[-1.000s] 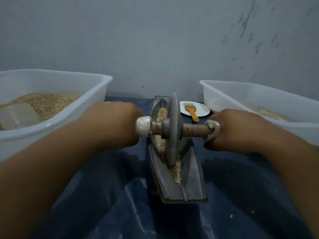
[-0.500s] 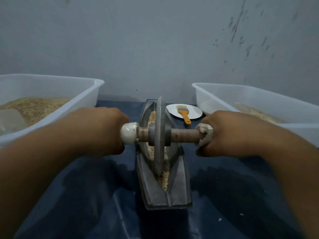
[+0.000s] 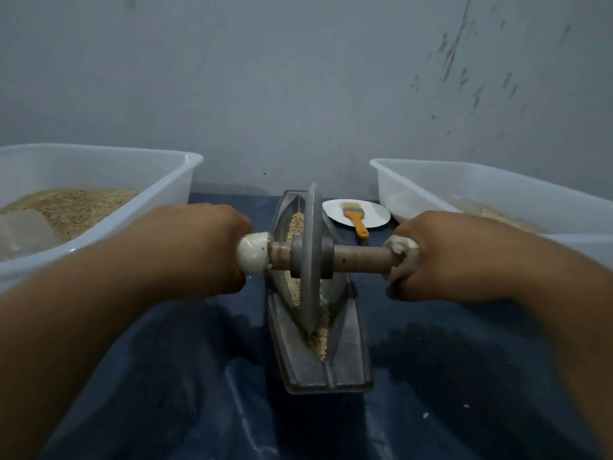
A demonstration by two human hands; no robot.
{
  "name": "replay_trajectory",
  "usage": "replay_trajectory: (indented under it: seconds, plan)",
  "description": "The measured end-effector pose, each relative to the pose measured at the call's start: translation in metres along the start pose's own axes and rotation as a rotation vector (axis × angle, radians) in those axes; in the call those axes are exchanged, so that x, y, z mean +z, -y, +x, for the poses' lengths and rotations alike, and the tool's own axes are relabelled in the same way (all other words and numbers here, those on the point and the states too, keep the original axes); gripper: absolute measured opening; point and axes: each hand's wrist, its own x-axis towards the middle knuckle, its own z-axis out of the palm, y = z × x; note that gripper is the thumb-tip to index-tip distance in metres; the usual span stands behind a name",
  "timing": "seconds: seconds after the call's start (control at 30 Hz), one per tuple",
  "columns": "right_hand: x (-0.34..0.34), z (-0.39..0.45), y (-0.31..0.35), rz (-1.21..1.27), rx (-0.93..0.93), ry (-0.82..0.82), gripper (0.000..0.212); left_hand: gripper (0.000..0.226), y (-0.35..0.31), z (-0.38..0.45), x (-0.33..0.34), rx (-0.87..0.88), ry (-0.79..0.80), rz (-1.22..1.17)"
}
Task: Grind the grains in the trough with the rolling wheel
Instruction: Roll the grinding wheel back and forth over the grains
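**grindfan:** Dead centre of the frame, the rolling wheel (image 3: 311,260) sits upright in the groove of the trough (image 3: 348,353). Left hand (image 3: 202,250) is curled round the white-capped end of the axle (image 3: 361,258), right hand (image 3: 444,257) wrapped round the other taped end. Compared with a second ago, the wheel looks like it's rolled back toward the far end; more of the near groove shows now, with crushed grains (image 3: 320,336) lying behind it.

**millnoob:** So just mid-stroke then?

**grindfan:** That's my read. Back and forth passes, grinding well underway but not done, since the stuff at the far end of the groove, upper middle, looks whole.

**millnoob:** Anything you can't see?

**grindfan:** Plenty. Fingers are tucked under both fists, so the exact hold is hidden. The wheel blocks the groove right under it. Left tub (image 3: 159,207) at the left edge and right tub (image 3: 431,194) at the right are both cut off; the left holds grain, the right one's contents are too murky to call. Behind the trough there's a yellow-handled brush (image 3: 356,220) on a white plate (image 3: 378,214).
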Motion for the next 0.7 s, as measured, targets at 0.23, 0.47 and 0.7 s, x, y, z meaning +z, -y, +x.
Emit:
replay_trajectory:
  seconds: [0.23,0.47,0.7]
  plan:
    - [0.042,0.039,-0.002,-0.075,0.162,-0.294,0.016,0.029,-0.009,0.018,0.016,-0.040,-0.330,0.174]
    - [0.026,0.026,-0.005,-0.043,0.120,-0.154,0.013,0.019,-0.009,0.010,0.007,-0.024,-0.171,0.105]
    - [0.019,0.019,-0.006,-0.024,0.071,-0.195,0.021,0.020,-0.003,0.008,0.008,-0.039,-0.108,0.009]
